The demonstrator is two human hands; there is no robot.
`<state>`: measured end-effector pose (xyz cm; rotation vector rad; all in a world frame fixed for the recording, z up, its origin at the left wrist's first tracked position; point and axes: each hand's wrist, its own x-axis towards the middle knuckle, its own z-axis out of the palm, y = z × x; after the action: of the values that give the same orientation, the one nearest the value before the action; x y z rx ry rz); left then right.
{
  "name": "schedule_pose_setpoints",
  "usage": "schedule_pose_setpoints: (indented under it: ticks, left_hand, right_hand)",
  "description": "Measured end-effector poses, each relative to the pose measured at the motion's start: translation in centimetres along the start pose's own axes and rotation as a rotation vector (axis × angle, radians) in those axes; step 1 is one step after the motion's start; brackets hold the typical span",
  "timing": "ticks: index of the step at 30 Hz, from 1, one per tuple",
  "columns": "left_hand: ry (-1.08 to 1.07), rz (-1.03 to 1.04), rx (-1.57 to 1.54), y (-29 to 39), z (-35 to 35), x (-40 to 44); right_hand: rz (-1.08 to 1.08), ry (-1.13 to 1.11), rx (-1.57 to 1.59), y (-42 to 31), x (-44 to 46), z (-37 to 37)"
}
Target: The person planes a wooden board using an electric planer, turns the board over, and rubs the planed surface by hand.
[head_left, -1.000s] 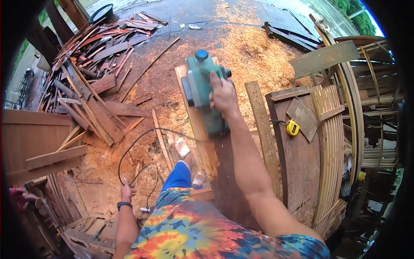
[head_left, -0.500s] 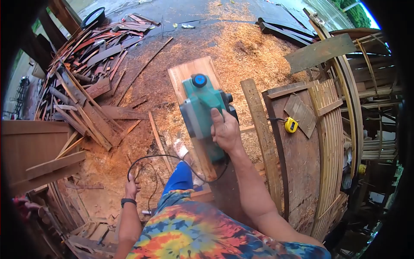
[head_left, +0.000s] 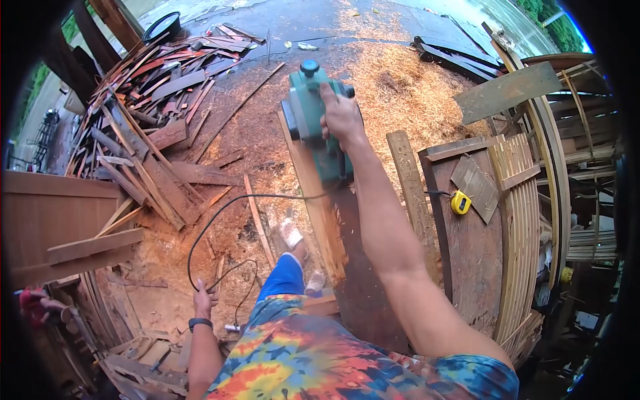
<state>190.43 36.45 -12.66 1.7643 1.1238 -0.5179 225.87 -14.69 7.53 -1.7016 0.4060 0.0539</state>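
Observation:
My right hand [head_left: 343,119] is wrapped round the handle of a green electric planer [head_left: 309,100], with the thumb up along its top. The planer rests at the far end of a long wooden board [head_left: 313,213], whose pale planed strip shows along the left side. Part of the board is hidden under the tool and my forearm. From the planer's rear a black power cord [head_left: 247,197] loops left and down to my left hand [head_left: 204,300], which is closed on it well away from the board.
A yellow tape measure [head_left: 460,203] lies on a wooden panel [head_left: 470,253] to the right. Beside it stand slatted wood pieces [head_left: 520,227]. Scrap wood [head_left: 180,83] is heaped at the far left. Shavings [head_left: 393,80] cover the ground, and my feet stand left of the board.
My right hand has pushed the planer forward along the board to its far end, baring more planed wood behind. The cord now stretches longer from my left hand, which stays low at left.

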Motion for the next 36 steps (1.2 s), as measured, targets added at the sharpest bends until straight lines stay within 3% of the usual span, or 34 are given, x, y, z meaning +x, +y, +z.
schedule_pose_setpoints:
  ticks: [6,9,14,21,25,29,33,36]
  left_hand:
    - [0.001,-0.139,0.097,-3.6,0.4,1.8]
    - [-0.051,-0.074,0.166,-4.1,1.7,3.5]
    - [-0.077,-0.037,0.168,-0.8,3.8,4.4]
    - [-0.1,0.043,0.05,3.3,4.4,3.1]
    - [-0.112,0.042,0.023,3.8,3.5,1.6]
    - [-0.08,0.032,0.029,2.3,2.1,1.2]
    - [-0.015,-0.031,0.046,-0.4,0.5,1.9]
    - [0.166,0.001,0.101,-1.1,0.9,1.8]
  right_hand:
    - [0.067,-0.019,0.034,5.9,-19.7,-4.6]
    - [0.139,0.013,0.079,7.4,-26.3,-6.0]
    - [0.105,-0.007,0.046,6.8,-22.1,-5.2]
    - [0.002,0.021,0.004,1.1,-1.6,-0.3]
    - [-0.045,0.033,-0.059,-2.2,5.3,1.1]
    - [-0.024,0.011,-0.004,-1.5,4.1,0.9]
    - [0.057,0.003,0.021,1.8,-7.4,-1.6]
    - [0.098,-0.013,0.033,6.1,-18.4,-4.1]
